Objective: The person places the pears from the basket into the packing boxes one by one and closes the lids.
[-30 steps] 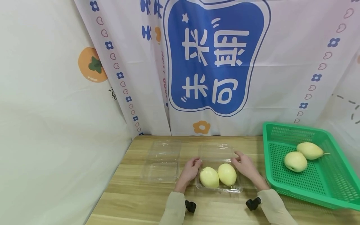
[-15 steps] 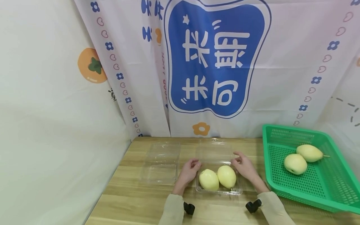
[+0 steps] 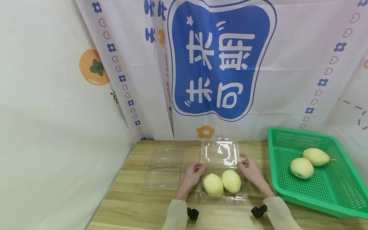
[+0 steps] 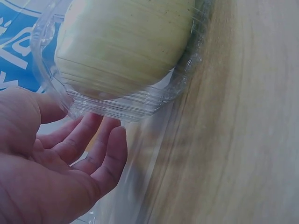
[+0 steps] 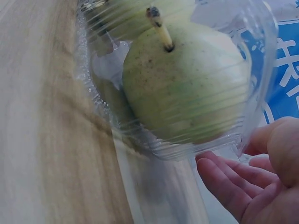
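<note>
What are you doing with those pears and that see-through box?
A person's two hands are at a clear plastic box on a wooden table. Two yellow pears lie side by side in its tray. The left hand and the right hand each hold a side of the hinged lid, which stands tilted up behind the pears. Another clear box lies open to the left. Two more pears sit in a green basket on the right.

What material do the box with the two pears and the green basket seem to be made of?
The clamshell box looks like thin clear glossy plastic: the pears show through, and its raised lid glints. The green basket seems to be rigid moulded plastic, matte, with fine perforated mesh walls.
</note>
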{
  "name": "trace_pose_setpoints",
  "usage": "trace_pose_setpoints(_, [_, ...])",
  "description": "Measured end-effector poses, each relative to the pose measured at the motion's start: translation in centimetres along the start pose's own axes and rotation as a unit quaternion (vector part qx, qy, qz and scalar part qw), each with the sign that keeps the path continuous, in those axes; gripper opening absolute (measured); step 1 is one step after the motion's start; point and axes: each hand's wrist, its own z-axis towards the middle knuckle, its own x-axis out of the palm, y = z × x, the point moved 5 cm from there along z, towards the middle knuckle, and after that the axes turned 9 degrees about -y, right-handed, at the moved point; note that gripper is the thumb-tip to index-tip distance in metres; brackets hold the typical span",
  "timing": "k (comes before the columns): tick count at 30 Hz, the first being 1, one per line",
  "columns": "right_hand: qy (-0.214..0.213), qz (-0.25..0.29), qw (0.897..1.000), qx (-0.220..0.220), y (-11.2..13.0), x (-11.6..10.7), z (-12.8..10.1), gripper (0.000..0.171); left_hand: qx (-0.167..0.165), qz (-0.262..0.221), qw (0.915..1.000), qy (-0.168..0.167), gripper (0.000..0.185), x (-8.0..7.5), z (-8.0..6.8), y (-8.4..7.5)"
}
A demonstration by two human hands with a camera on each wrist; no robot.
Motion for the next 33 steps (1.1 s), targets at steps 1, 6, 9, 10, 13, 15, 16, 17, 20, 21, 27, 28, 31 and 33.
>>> trace_pose_setpoints(1, [-0.002, -0.002, 1.000, -0.002, -0.04, -0.04, 0.02, 0.048, 0.001, 0.001, 1.0000, 0.001, 0.037, 0.02, 0.03, 0.02])
trace_pose_setpoints(6, [-0.008, -0.001, 1.000, 0.001, -0.06, -0.16, 0.01, 0.045, 0.016, -0.001, 0.9999, 0.000, 0.035, 0.00, 0.04, -0.10])
trace_pose_setpoints(9, [-0.010, 0.002, 1.000, 0.004, -0.01, -0.24, -0.03, 0.042, 0.022, -0.001, 0.9997, -0.003, 0.034, -0.05, -0.05, -0.21])
trace_pose_setpoints(10, [-0.011, 0.005, 1.000, 0.006, 0.01, -0.27, -0.04, 0.041, 0.020, 0.000, 0.9998, -0.004, 0.034, -0.07, -0.08, -0.23])
trace_pose_setpoints(13, [-0.013, 0.011, 1.000, 0.008, 0.09, -0.34, -0.05, 0.038, 0.017, 0.002, 0.9998, -0.006, 0.033, -0.06, -0.14, -0.25])
trace_pose_setpoints(15, [-0.014, 0.014, 1.000, 0.008, 0.13, -0.37, -0.06, 0.036, 0.013, 0.002, 0.9999, -0.009, 0.032, -0.07, -0.13, -0.27])
trace_pose_setpoints(16, [-0.013, 0.014, 1.000, 0.006, 0.14, -0.38, -0.08, 0.035, 0.012, 0.001, 0.9999, -0.011, 0.032, -0.07, -0.11, -0.25])
trace_pose_setpoints(17, [-0.013, 0.013, 1.000, 0.006, 0.14, -0.39, -0.08, 0.034, 0.011, 0.001, 0.9999, -0.012, 0.031, -0.07, -0.10, -0.24])
trace_pose_setpoints(20, [-0.013, 0.017, 1.000, 0.004, 0.15, -0.40, -0.11, 0.032, 0.008, -0.007, 0.9999, -0.013, 0.031, -0.10, -0.13, -0.22])
trace_pose_setpoints(21, [-0.013, 0.019, 1.000, 0.002, 0.17, -0.38, -0.11, 0.031, 0.007, -0.007, 0.9999, -0.013, 0.032, -0.12, -0.16, -0.23])
trace_pose_setpoints(27, [-0.009, 0.035, 0.999, -0.001, 0.36, -0.31, -0.17, 0.026, -0.010, -0.006, 0.9999, -0.012, 0.039, -0.29, -0.23, -0.39])
trace_pose_setpoints(28, [-0.010, 0.038, 0.999, 0.000, 0.38, -0.33, -0.17, 0.025, -0.013, -0.008, 0.9998, -0.012, 0.040, -0.30, -0.21, -0.41])
trace_pose_setpoints(31, [-0.013, 0.043, 0.999, -0.001, 0.40, -0.43, -0.18, 0.023, -0.021, -0.018, 0.9995, -0.015, 0.040, -0.30, -0.12, -0.40])
trace_pose_setpoints(33, [-0.015, 0.043, 0.999, -0.007, 0.50, -0.53, -0.20, 0.021, -0.022, -0.025, 0.9993, -0.018, 0.039, -0.29, -0.08, -0.40])
